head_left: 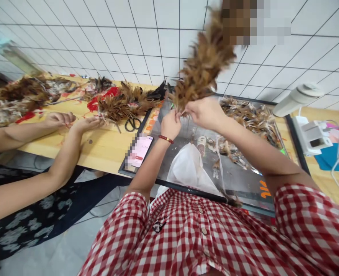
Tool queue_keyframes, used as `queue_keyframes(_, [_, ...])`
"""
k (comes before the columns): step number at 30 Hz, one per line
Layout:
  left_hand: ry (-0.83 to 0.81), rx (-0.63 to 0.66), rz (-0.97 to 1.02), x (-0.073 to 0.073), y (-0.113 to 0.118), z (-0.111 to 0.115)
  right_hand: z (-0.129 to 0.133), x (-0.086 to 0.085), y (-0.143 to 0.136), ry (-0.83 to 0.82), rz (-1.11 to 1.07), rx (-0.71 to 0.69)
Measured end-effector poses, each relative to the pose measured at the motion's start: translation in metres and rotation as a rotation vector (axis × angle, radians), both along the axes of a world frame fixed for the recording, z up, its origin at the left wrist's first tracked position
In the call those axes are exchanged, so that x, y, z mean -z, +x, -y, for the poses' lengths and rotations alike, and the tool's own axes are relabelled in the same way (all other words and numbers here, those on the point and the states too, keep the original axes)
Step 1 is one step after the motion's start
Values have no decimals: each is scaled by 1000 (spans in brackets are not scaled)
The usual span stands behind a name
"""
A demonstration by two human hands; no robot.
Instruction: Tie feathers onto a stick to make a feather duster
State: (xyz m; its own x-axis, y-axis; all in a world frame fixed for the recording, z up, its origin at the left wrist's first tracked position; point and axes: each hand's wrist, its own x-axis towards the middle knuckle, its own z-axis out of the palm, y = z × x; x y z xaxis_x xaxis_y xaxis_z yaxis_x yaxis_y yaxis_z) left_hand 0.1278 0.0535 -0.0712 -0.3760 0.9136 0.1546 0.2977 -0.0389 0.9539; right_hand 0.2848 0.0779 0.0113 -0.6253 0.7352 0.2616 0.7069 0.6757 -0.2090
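Note:
A long, bushy brown feather duster point(199, 69) slants up toward the tiled wall, its top covered by blurred blocks. My left hand point(171, 124) is closed in a pinch at its lower end. Close beside it, my right hand point(205, 113) also pinches that lower end, fingertips almost meeting those of the left. Whatever fine strand or quill lies between the fingertips is too small to make out. Below my hands lies a dark, glass-like board point(169, 163). Loose feathers point(249, 119) are heaped on its right part, and a white cloth point(186, 165) drapes over its near edge.
At left, a co-worker's hands point(71, 122) handle red thread near another feather bundle point(120, 105). Black scissors point(133, 124) and a phone point(142, 149) lie between us. To the right stand a white bottle point(298, 97) and a power strip with a charger point(313, 136). A tiled wall point(140, 42) rises behind.

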Motion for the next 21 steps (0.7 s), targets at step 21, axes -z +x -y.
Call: queue_keyframes(21, [16, 18, -380, -46, -148, 18, -100, -57, 154, -272, -226, 698])
